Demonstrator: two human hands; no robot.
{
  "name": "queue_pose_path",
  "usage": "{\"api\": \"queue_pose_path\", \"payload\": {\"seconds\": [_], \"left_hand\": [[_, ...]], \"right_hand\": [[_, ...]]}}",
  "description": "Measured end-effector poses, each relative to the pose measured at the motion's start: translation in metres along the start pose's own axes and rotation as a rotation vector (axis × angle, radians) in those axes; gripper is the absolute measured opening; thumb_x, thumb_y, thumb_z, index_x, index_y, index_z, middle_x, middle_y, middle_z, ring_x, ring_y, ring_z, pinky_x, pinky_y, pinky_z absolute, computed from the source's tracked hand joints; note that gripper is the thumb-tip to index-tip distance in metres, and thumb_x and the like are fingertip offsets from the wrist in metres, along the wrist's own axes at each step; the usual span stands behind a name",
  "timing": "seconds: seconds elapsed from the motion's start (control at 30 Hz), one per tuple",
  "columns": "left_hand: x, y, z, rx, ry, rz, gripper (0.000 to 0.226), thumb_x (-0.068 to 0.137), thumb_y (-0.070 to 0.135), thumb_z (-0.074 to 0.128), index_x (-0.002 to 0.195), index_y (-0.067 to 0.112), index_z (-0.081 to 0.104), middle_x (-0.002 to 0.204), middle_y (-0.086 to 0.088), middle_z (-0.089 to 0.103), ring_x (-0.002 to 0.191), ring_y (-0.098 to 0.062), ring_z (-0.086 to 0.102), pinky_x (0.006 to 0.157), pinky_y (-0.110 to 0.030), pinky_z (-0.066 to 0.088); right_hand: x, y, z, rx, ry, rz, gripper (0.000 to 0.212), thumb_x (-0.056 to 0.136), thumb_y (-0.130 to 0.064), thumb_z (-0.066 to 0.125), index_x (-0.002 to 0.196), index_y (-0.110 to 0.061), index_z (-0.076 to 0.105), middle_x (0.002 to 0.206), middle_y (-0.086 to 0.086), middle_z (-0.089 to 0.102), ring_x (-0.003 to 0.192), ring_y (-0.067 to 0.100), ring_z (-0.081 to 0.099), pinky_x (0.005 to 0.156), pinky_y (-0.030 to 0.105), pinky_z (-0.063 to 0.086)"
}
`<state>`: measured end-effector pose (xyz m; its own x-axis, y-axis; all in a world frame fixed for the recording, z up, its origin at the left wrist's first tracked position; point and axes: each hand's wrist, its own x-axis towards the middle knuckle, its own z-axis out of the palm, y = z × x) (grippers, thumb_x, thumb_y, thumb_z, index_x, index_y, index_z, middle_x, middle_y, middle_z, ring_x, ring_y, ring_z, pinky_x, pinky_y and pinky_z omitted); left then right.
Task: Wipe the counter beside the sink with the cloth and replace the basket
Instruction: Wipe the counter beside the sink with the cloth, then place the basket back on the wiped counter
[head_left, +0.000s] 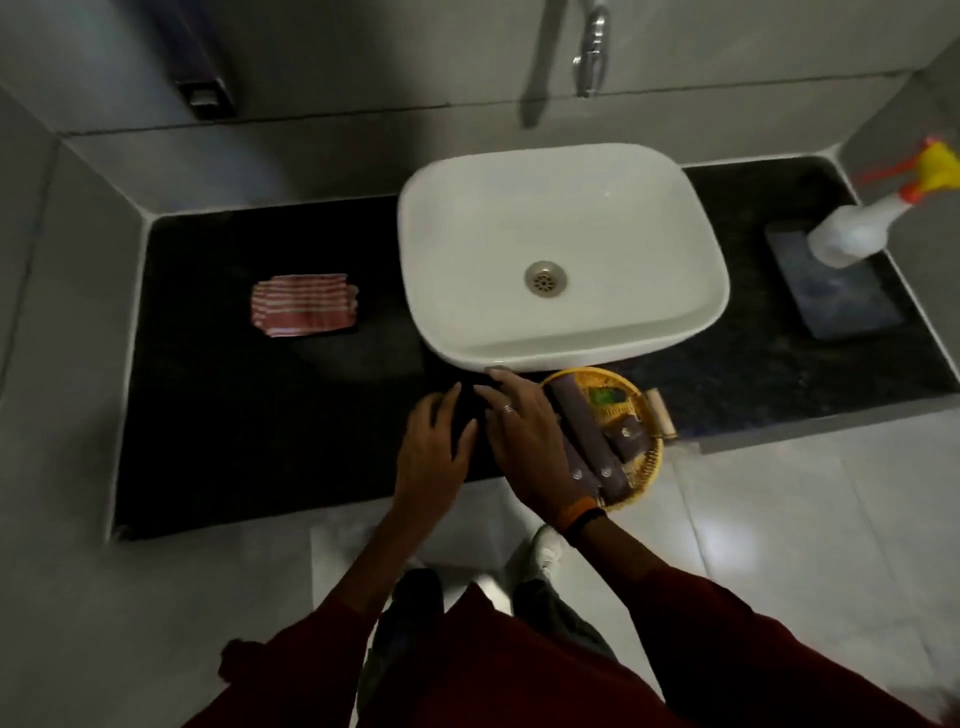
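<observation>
Sink (563, 208) as the landmark: a white rectangular basin with a metal drain, sitting on a dark stone counter (218, 415) under a wall tap (589, 52).

Well to the left of the sink, a folded cloth (304, 305) with red and white stripes lies flat on the counter, apart from both hands.

Just in front of the sink, at the counter's front edge, sits a round yellow basket (644, 457). Part of it overhangs the edge above the tiled floor. Inside it lie several dark brown tubes (576, 421) side by side, with something green (605, 397) behind them, nearer the sink. A small pale cylinder (662, 413) pokes out at the basket's right side.

The right hand (524, 441) rests palm down against the left side of the basket, fingers spread and loosely extended toward the sink's front rim. A ring shows on one finger and an orange and black band circles the wrist. Whether the fingers grip the basket's rim cannot be told; they lie over its left edge.

The left hand (436, 447) hovers just left of the right hand, in front of the sink, fingers open and slightly curled, holding nothing.

Far to the right of the sink, a white spray bottle (852, 228) with a yellow and orange nozzle stands on a dark flat slab (841, 296) near the side wall.
</observation>
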<state>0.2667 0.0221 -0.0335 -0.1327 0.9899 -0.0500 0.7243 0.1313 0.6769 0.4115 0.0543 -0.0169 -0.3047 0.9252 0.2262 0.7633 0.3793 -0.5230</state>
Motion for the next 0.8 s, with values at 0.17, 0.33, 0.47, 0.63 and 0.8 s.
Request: {"api": "queue_pose_path", "payload": {"seconds": [0.17, 0.33, 0.47, 0.63, 0.8], "left_hand": [[-0.025, 0.057, 0.047, -0.160, -0.031, -0.171, 0.050, 0.095, 0.029, 0.064, 0.141, 0.012, 0.052, 0.116, -0.010, 0.058, 0.103, -0.021, 0.061, 0.085, -0.025, 0.045], [-0.027, 0.086, 0.068, -0.173, 0.045, -0.294, 0.038, 0.095, 0.023, 0.065, 0.130, 0.007, 0.062, 0.108, -0.014, 0.063, 0.090, -0.016, 0.061, 0.077, -0.027, 0.047], [-0.031, 0.093, 0.071, -0.205, 0.029, -0.320, 0.013, 0.096, 0.018, 0.062, 0.098, 0.010, 0.072, 0.084, -0.008, 0.072, 0.077, -0.020, 0.069, 0.071, -0.038, 0.058], [-0.037, 0.088, 0.064, -0.240, 0.048, -0.336, 0.016, 0.097, 0.013, 0.059, 0.087, 0.009, 0.070, 0.075, -0.006, 0.069, 0.070, -0.019, 0.067, 0.060, -0.023, 0.049], [-0.049, 0.050, 0.023, -0.310, 0.069, -0.380, 0.015, 0.097, 0.015, 0.058, 0.090, 0.009, 0.070, 0.082, -0.007, 0.072, 0.077, -0.021, 0.069, 0.070, -0.032, 0.056]], "right_hand": [[-0.035, 0.072, -0.063, -0.188, 0.107, 0.199, 0.035, 0.103, -0.039, 0.048, 0.127, -0.021, 0.067, 0.134, 0.006, 0.063, 0.127, 0.029, 0.055, 0.112, 0.041, 0.038], [-0.050, 0.134, -0.092, -0.218, 0.009, 0.560, 0.043, 0.099, -0.023, 0.052, 0.142, -0.017, 0.055, 0.149, 0.009, 0.052, 0.134, 0.029, 0.047, 0.111, 0.040, 0.038], [-0.051, 0.146, -0.093, -0.088, -0.048, 0.580, 0.038, 0.107, -0.019, 0.041, 0.141, -0.010, 0.055, 0.125, 0.012, 0.069, 0.109, 0.030, 0.065, 0.095, 0.043, 0.054], [-0.057, 0.138, -0.089, -0.016, 0.088, 0.588, 0.019, 0.104, -0.019, 0.053, 0.108, -0.012, 0.071, 0.074, 0.008, 0.072, 0.062, 0.018, 0.062, 0.058, 0.027, 0.045], [-0.058, 0.100, -0.066, 0.165, 0.068, 0.580, 0.034, 0.105, -0.027, 0.053, 0.074, -0.017, 0.064, 0.057, -0.001, 0.059, 0.047, 0.012, 0.051, 0.046, 0.017, 0.033]]}}
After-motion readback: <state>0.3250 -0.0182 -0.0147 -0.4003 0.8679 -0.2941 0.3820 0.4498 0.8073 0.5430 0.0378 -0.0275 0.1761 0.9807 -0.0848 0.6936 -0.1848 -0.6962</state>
